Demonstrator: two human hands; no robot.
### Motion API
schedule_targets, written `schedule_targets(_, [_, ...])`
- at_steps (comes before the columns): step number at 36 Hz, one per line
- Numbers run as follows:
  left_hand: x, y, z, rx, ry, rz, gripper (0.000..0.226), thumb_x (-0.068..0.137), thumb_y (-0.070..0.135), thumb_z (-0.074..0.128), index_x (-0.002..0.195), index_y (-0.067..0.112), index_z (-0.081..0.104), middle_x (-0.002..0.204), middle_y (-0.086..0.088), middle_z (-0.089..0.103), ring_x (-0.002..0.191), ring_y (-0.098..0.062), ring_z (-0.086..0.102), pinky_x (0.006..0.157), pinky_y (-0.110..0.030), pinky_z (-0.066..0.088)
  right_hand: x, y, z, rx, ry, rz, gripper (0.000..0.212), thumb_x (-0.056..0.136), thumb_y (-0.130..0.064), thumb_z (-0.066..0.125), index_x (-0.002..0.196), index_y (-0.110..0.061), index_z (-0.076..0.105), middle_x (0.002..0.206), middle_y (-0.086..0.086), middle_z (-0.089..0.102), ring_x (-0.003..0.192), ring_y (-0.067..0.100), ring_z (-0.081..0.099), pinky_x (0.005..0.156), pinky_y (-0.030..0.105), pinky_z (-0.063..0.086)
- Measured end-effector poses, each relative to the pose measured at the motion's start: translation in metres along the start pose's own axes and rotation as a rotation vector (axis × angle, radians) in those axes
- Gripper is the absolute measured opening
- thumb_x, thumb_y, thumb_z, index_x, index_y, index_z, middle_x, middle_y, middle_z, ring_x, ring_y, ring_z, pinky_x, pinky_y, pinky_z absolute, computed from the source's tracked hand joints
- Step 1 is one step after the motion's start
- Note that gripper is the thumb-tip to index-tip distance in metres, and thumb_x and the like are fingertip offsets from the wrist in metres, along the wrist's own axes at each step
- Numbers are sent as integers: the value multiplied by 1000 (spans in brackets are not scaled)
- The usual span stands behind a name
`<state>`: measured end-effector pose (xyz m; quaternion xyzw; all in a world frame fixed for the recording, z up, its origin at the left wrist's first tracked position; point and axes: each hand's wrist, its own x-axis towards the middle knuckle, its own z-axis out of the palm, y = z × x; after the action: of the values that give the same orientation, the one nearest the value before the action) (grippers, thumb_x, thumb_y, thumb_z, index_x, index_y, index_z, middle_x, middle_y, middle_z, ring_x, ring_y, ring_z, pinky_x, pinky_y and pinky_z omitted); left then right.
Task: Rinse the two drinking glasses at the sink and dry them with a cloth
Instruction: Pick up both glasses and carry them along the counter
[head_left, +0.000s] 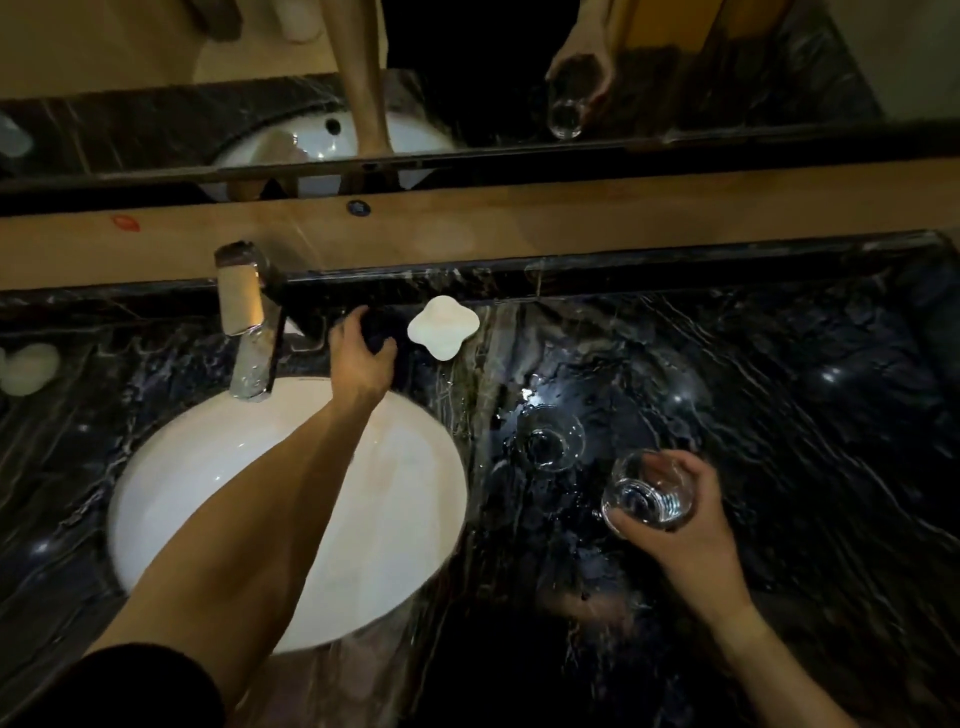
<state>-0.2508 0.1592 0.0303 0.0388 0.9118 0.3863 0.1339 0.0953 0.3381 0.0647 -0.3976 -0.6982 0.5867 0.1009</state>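
Reaching across the round white ceramic sink basin (395, 519), my left hand (360, 358) had its fingers curled around a dark object (375, 327) lying on the black marble desk (779, 415) near its back edge, just right of the chrome tap (248, 332). I judged that object to be the drying cloth, though it was too dark against the stone to be sure. My right hand (675, 514) gripped one clear, round drinking glass (644, 499) from the side, thumb and fingers wrapped around its wall, holding it tilted above the desk to the right of the basin. The second clear drinking glass (551, 437) stood by itself on the desk just beyond the held one, between it and the basin's right rim, with nothing touching it.

No water ran from the tap, and the desk around both glasses looked wet and streaked, so I took the rinsing to be finished or nearly so. Drying seemed not yet begun: the cloth had not reached either glass. What remained, by my reckoning, was wiping both glasses.

Counted: two drinking glasses, one sink basin, one tap, one dark cloth-like thing. A white four-lobed soap dish (442, 326) sat just right of my left hand, and a pale rounded lump (28, 368) lay near the desk's left edge.
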Motion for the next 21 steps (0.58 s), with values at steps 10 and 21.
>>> schedule_targets(10, [-38, -9, 6, 159, 136, 320, 66, 82, 42, 47, 142, 16, 47, 153, -13, 35, 142, -35, 27, 116, -48, 23, 1, 4, -5, -40, 37, 13, 81, 60, -5, 93, 123, -32, 50, 116, -16, 64, 99, -2, 65, 86, 13, 48])
schedule_targets(21, [-156, 14, 45, -131, -592, 271, 115, 64, 38, 90, 151, 40, 16, 156, 8, 28, 141, -12, 32, 116, -34, 29, -10, 11, -8, -29, 21, -8, 81, 59, -7, 94, 119, -39, 49, 118, -15, 64, 100, -6, 64, 83, 6, 47])
